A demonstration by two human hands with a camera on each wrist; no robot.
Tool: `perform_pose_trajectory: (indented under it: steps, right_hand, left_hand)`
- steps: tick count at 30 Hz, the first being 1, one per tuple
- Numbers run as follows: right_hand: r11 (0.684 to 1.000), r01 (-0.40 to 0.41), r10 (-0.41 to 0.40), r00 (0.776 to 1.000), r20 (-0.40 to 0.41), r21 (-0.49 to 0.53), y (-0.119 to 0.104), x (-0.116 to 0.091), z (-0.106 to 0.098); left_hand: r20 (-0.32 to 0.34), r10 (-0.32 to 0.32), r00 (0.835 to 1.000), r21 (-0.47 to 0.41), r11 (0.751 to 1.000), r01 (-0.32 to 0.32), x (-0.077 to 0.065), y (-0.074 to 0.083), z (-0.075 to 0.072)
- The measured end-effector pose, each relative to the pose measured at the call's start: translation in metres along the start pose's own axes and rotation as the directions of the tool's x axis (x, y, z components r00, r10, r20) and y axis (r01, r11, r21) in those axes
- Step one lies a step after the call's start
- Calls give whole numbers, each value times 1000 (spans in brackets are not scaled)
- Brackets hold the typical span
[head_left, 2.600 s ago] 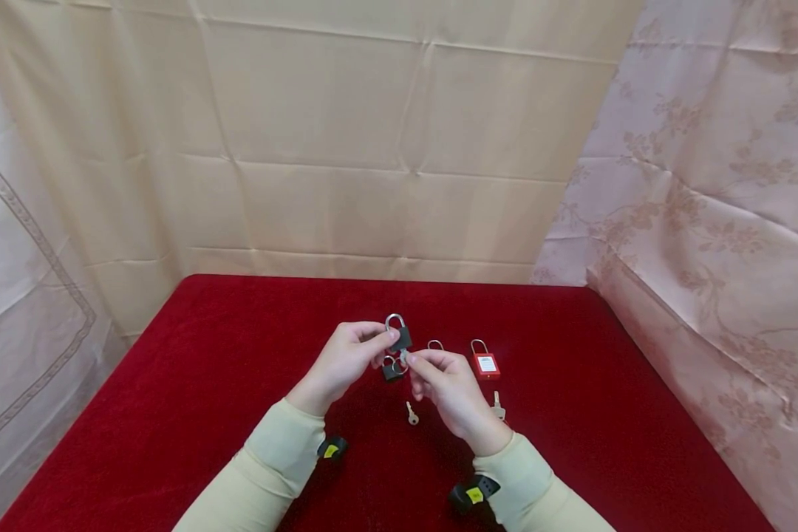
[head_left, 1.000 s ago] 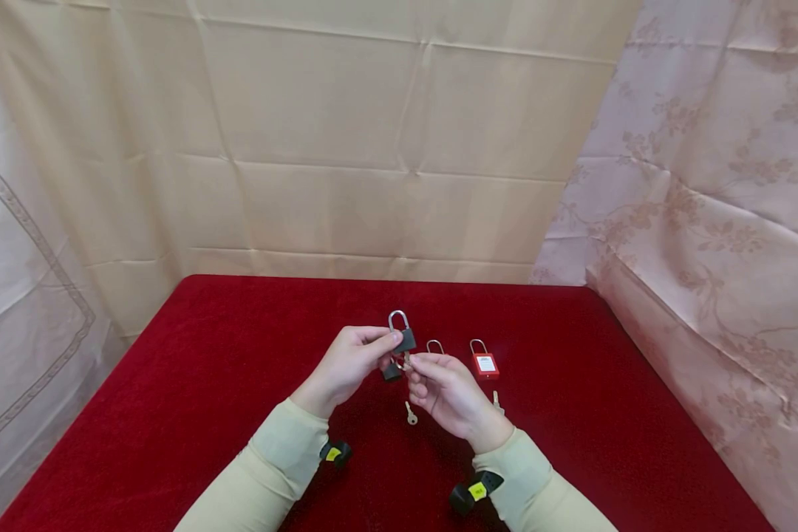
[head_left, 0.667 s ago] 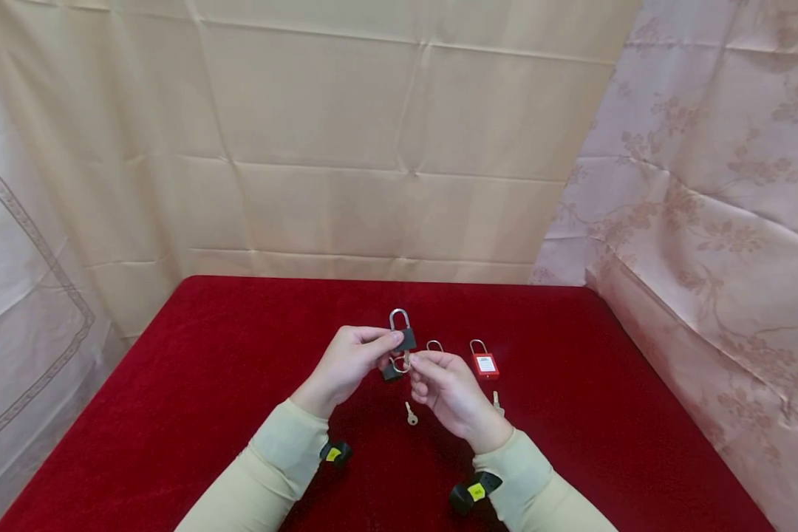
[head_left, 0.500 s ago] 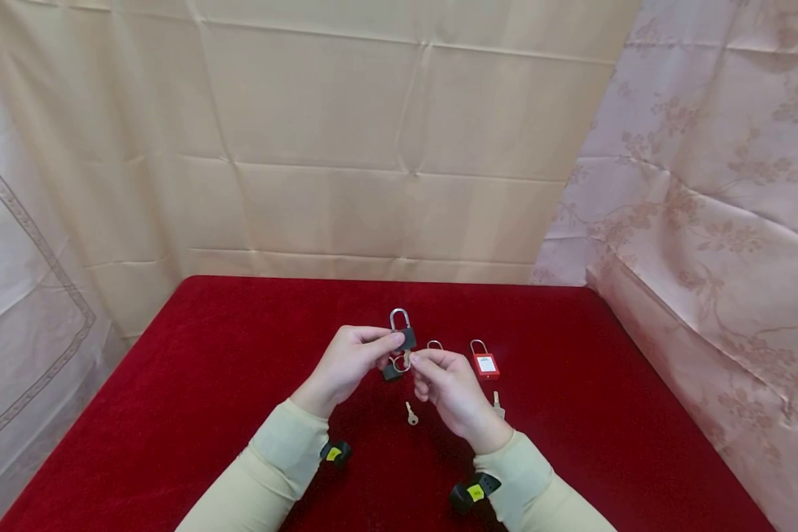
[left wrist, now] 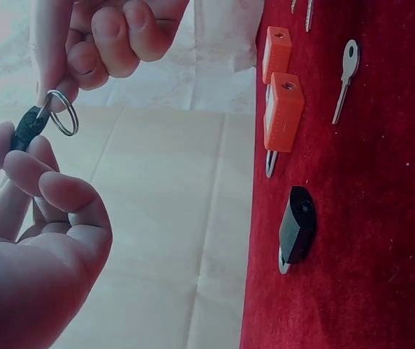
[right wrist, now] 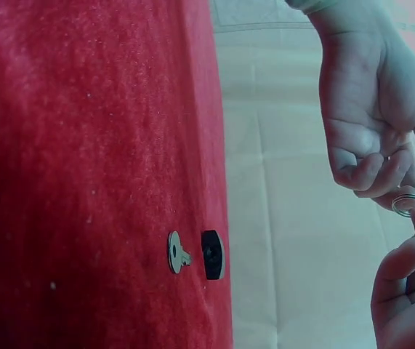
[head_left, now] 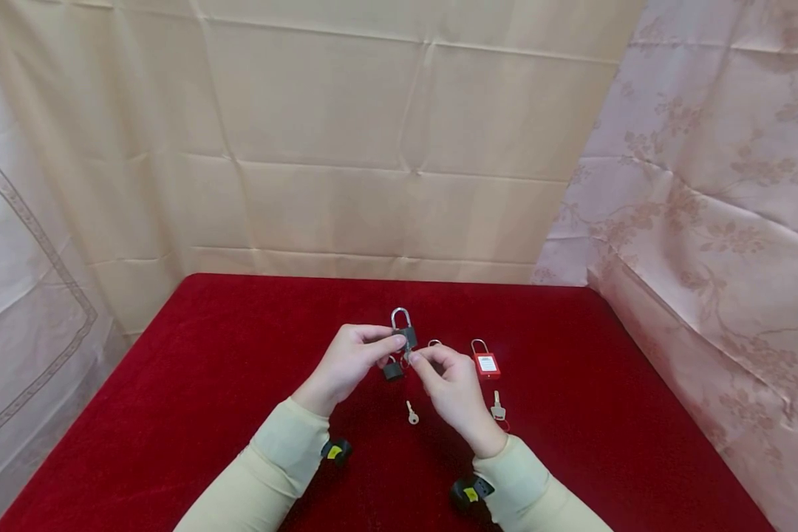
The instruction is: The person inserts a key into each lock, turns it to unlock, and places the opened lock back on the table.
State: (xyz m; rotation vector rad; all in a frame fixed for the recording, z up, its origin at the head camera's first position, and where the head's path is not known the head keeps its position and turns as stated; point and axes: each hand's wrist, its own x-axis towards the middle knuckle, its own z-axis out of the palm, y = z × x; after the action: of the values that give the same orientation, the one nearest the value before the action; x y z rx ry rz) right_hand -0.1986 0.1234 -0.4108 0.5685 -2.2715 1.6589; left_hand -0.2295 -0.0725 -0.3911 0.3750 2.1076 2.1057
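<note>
While the left hand (head_left: 354, 360) gripped the dark padlock (head_left: 409, 336) over the table (head_left: 239, 355), shackle (head_left: 400, 309) toward the far edge, the right hand (head_left: 457, 391) pinched a key (left wrist: 44, 107) in line at the padlock's near end.

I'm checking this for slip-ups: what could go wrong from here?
The left hand pinches the raised padlock by its body, so it might slip if twisted. The metal ring beside the right hand could get in the way. If dropped, the raised padlock may knock the black padlock on the red table.
</note>
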Motion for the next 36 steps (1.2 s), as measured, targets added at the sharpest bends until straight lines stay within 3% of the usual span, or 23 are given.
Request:
perform_pose_trajectory:
  steps: [15, 24, 36]
  right_hand:
    - [1000, -5, 5, 1000, 28, -5, 1, 0, 0]
    - [999, -45, 44, 998, 41, 14, -1, 1, -3]
    - [998, 36, -37, 999, -9, -45, -13, 7, -25]
  left_hand:
    - [5, -7, 1000, 12, 1000, 6, 0, 0, -2]
    - [-6, 29, 1000, -14, 999, -29, -1, 1, 0]
    - [-23, 50, 998, -22, 999, -50, -2, 3, -1]
